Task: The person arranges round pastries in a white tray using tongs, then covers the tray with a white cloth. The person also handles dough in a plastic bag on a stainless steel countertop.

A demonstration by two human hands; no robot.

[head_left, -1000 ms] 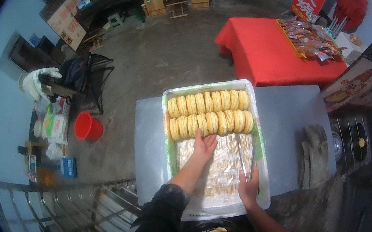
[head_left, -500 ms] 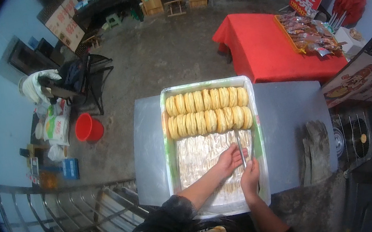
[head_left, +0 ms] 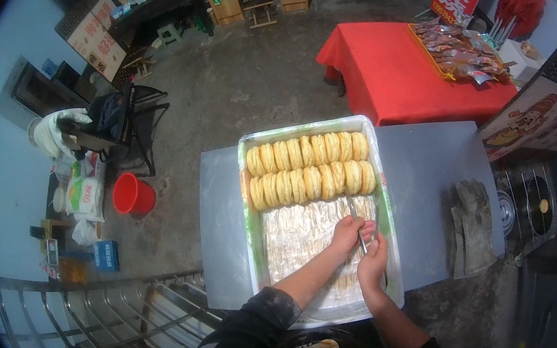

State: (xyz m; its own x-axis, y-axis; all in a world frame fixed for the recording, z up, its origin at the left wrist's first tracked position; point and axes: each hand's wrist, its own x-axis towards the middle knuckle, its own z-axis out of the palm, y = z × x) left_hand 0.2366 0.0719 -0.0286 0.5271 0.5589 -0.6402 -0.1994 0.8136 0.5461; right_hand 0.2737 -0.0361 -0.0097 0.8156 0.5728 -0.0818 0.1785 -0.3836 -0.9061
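Observation:
A pair of metal tongs (head_left: 362,242) points away from me, its far end close to the near row of cakes. My right hand (head_left: 372,264) is closed around its near end. My left hand (head_left: 349,233) is closed on the tongs farther along, thumb on top. Both hands are over a white-rimmed tray (head_left: 259,262). Two rows of round, pale-golden flat cakes stand on edge side by side, the far row (head_left: 306,152) and the near row (head_left: 312,183). The tray's near half shows a shiny, stained lining (head_left: 298,244).
The tray rests on a grey table (head_left: 433,170), with dark gloves (head_left: 470,227) to the right. A red-covered table (head_left: 386,67) with packaged goods stands beyond. At left are a red bucket (head_left: 133,194) and a metal rack (head_left: 118,319). A burner (head_left: 539,206) sits at far right.
The arms of the tongs have come together. My left hand has closed more around them, and my hands are nearer each other. The cakes stay in their rows.

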